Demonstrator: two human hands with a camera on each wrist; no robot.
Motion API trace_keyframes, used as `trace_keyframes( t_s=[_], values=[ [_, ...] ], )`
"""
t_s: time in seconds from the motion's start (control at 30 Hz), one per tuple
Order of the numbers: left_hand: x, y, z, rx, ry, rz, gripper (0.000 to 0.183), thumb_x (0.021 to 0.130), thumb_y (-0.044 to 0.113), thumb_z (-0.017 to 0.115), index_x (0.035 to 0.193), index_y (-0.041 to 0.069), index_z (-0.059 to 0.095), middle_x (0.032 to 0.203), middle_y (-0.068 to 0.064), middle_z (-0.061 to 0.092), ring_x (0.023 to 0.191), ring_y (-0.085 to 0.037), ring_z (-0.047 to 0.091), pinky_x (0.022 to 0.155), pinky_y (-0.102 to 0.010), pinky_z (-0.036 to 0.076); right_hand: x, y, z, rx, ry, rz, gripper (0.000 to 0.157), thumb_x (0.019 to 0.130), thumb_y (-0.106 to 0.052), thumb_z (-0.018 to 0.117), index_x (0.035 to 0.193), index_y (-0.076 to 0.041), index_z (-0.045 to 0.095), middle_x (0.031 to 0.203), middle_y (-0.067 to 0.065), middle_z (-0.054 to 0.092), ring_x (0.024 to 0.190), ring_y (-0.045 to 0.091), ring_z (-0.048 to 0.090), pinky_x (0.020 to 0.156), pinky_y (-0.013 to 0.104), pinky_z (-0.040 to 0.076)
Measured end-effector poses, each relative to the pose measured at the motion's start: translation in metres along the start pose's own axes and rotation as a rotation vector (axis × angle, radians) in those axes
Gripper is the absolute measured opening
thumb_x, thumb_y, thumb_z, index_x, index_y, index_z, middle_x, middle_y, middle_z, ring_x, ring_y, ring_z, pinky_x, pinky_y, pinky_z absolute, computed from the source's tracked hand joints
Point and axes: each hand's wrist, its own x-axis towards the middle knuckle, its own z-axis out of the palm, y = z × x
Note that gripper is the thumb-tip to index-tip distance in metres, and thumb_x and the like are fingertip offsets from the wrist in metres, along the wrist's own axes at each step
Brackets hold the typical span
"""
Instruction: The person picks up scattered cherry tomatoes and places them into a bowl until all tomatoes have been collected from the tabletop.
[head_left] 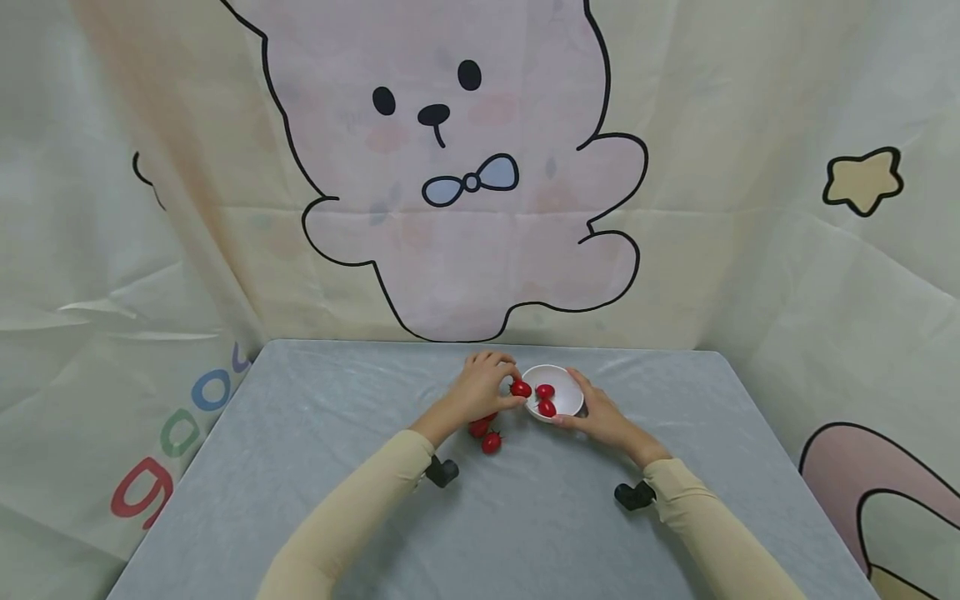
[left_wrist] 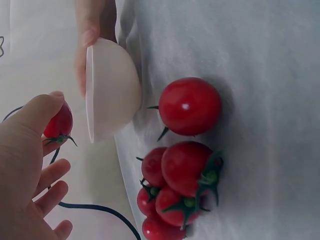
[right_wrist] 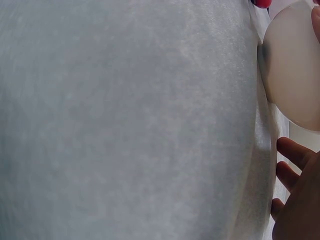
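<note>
Looking at a two-hander around a white bowl here, folks. It sits on the grey-blue surface, near the far edge, and the right hand has it by the right side, thumb at the near rim and fingers around the back, so that grip is definitely grasping. The left hand is at the bowl's left, pinching a red tomato between thumb and fingers, up just above the left rim; the left wrist view shows a small gap between the two. Two more tomatoes are already inside the bowl. Left of the bowl and closer to the person there's a pile of maybe five, green stems on, partly hidden by the left arm from above, plus a loner just beside it. Sleeves are pale yellow, with a black gadget at each wrist. Behind the bowl there's a cloth with a big cartoon bear, and a star well off to the bowl's right.
</note>
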Motion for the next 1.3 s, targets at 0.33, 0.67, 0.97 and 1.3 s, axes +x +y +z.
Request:
trace_keyframes(
  t_s=[0.33, 0.67, 0.97, 1.3],
  values=[
    [0.014, 0.006, 0.005, -0.008, -0.024, 0.015, 0.034, 0.086, 0.048, 0.073, 0.111, 0.026, 0.070, 0.137, -0.001, 0.057, 0.129, -0.024, 0.047, 0.112, -0.050, 0.034, -0.001, 0.000, 0.001, -0.018, 0.011, -0.021, 0.107, 0.080, -0.058, 0.075, 0.159, -0.025, 0.012, 0.154, 0.022, 0.036, 0.136, 0.041, 0.040, 0.103, 0.062, 0.041],
    [0.020, 0.008, 0.012, -0.003, -0.055, 0.013, 0.034, 0.086, 0.048, 0.073, 0.112, 0.026, 0.069, 0.137, -0.001, 0.057, 0.130, -0.024, 0.045, 0.114, -0.050, 0.032, -0.001, 0.000, 0.001, -0.017, 0.002, 0.002, 0.107, 0.080, -0.060, 0.073, 0.159, -0.027, 0.010, 0.155, 0.022, 0.034, 0.136, 0.042, 0.040, 0.102, 0.062, 0.043],
    [0.021, 0.008, 0.018, 0.020, -0.084, 0.002, 0.034, 0.087, 0.051, 0.071, 0.112, 0.027, 0.069, 0.137, 0.002, 0.055, 0.133, -0.023, 0.044, 0.116, -0.051, 0.031, 0.000, 0.000, 0.002, -0.009, 0.000, 0.002, 0.106, 0.080, -0.059, 0.073, 0.159, -0.028, 0.010, 0.154, 0.021, 0.035, 0.135, 0.041, 0.040, 0.101, 0.061, 0.045],
    [0.019, 0.004, 0.021, -0.004, -0.099, 0.008, 0.034, 0.089, 0.049, 0.070, 0.114, 0.026, 0.068, 0.134, 0.003, 0.054, 0.132, -0.023, 0.043, 0.117, -0.052, 0.029, -0.001, 0.000, 0.001, -0.006, 0.008, -0.014, 0.107, 0.080, -0.059, 0.074, 0.159, -0.026, 0.010, 0.156, 0.023, 0.033, 0.139, 0.043, 0.037, 0.105, 0.064, 0.040]
  ],
)
